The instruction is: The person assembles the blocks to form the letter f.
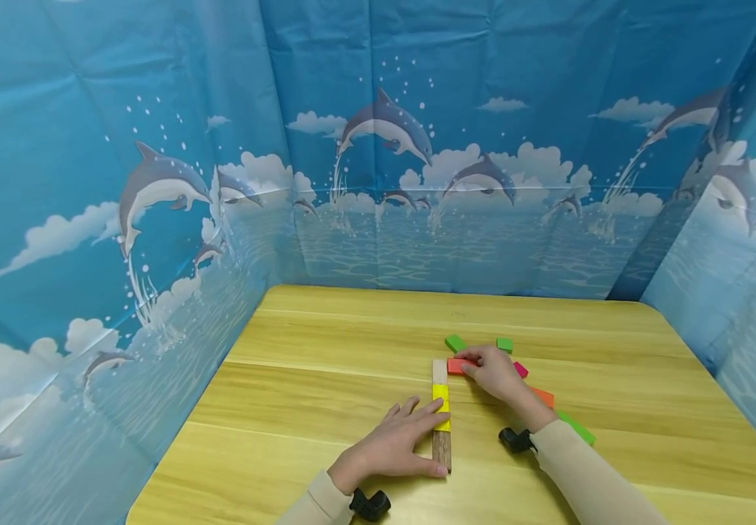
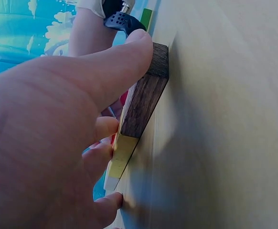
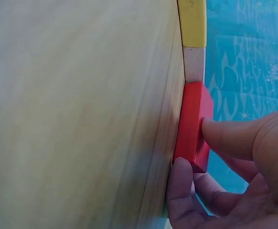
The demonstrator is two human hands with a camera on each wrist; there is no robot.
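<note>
On the wooden table [image 1: 325, 364] lies a line of flat blocks: a pale block [image 1: 439, 370], a yellow block [image 1: 441, 403] and a dark brown block [image 1: 442, 450]. My left hand [image 1: 435, 437] rests flat on them, fingers across the yellow block [image 2: 122, 152], thumb against the brown block [image 2: 146, 95]. My right hand [image 1: 472, 364] pinches a red block [image 1: 455, 366] lying on the table right beside the pale block. In the right wrist view a fingertip presses the red block [image 3: 191, 109] and the thumb sits at its end, near the pale block [image 3: 194, 64].
Two green blocks [image 1: 455, 343] [image 1: 504, 344] lie just beyond the right hand. A pink block [image 1: 520, 370], an orange block [image 1: 542, 397] and a long green block [image 1: 576, 428] lie under or beside the right forearm. Blue dolphin-print backdrop walls enclose the table on three sides.
</note>
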